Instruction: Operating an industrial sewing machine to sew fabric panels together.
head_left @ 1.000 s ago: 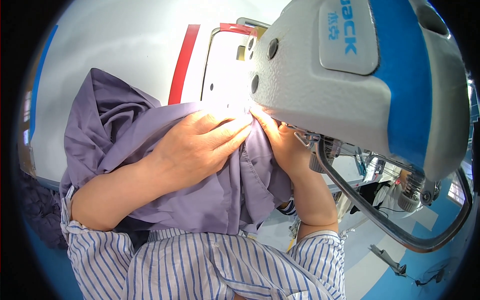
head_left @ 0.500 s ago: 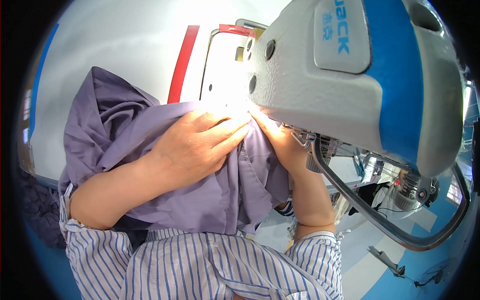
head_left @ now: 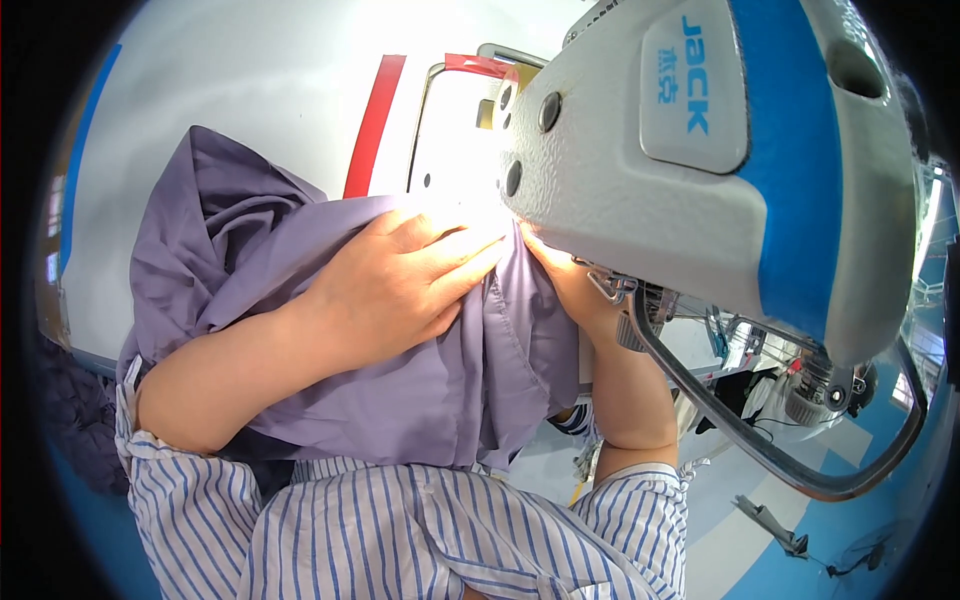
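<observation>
Mauve cloth (head_left: pixel 400 400) is bunched over the edge of the white sewing table and hangs toward my lap, a stitched seam running down it. My left hand (head_left: pixel 385 285) lies flat on the cloth, its fingers stretched toward the brightly lit sewing spot. On the other side of the cloth, my right hand (head_left: pixel 575 285) reaches up beneath the sewing machine head (head_left: pixel 620 210). One finger of it points at the same spot; the machine hides the others, so its grip does not show. Glare washes out the fingertips and the needle area.
A curved metal bar (head_left: pixel 740 440) juts out below the machine head on the right. Red tape (head_left: pixel 375 125) marks the white tabletop (head_left: pixel 250 110) beside the machine's pale bed plate (head_left: pixel 450 130). More dark cloth (head_left: pixel 85 420) lies low at the left.
The view has shifted slightly, so the machine appears a little lower and farther right. Both hands keep nearly the same place on the cloth.
</observation>
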Tool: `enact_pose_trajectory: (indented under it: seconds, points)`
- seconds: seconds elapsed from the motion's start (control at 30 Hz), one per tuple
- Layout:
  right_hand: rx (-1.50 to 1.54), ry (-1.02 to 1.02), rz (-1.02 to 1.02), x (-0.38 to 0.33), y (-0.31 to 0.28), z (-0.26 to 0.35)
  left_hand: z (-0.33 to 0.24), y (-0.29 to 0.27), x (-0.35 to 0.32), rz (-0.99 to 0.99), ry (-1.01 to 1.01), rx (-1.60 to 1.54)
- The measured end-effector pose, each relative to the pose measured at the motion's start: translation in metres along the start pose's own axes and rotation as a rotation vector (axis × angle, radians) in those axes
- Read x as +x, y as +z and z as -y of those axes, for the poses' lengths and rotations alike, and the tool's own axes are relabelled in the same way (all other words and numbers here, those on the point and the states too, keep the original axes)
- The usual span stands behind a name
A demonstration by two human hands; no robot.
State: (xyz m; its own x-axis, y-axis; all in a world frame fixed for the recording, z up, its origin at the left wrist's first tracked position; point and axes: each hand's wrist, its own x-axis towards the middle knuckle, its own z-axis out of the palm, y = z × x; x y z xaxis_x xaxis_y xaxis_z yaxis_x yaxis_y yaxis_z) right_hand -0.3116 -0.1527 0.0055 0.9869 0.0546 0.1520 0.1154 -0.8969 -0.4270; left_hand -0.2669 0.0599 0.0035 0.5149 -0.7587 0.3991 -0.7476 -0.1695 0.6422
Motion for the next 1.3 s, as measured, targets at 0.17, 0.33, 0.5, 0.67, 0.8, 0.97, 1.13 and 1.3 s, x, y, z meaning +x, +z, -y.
enact_pose_trajectory:
  seconds: [0.17, 0.33, 0.5, 0.67, 0.8, 0.97, 1.13, 1.3]
  points:
    - [0.023, -0.011, 0.002, -0.001, 0.001, -0.001, 0.005, 0.003, -0.005, -0.081, -0.062, -0.246]
    - [0.06, -0.017, 0.014, -0.005, 0.006, 0.005, 0.008, -0.001, -0.005, -0.039, -0.094, -0.304]
    - [0.101, -0.019, 0.014, -0.001, 0.009, 0.003, 0.005, -0.01, 0.001, 0.069, 0.062, 0.219]
    - [0.151, -0.024, 0.012, 0.0, 0.014, 0.004, 0.008, -0.01, -0.003, 0.073, 0.065, 0.24]
    - [0.18, -0.017, 0.004, -0.003, 0.015, 0.009, 0.008, -0.011, -0.002, 0.084, 0.056, 0.209]
    - [0.217, -0.018, -0.008, 0.002, 0.019, 0.006, 0.012, -0.011, -0.005, 0.071, 0.081, 0.257]
    - [0.244, -0.012, -0.024, 0.003, 0.023, 0.008, 0.009, -0.013, -0.003, 0.173, 0.008, 0.212]
    - [0.272, 0.005, -0.062, 0.0, 0.023, 0.009, 0.006, -0.012, 0.001, 0.151, 0.041, 0.247]
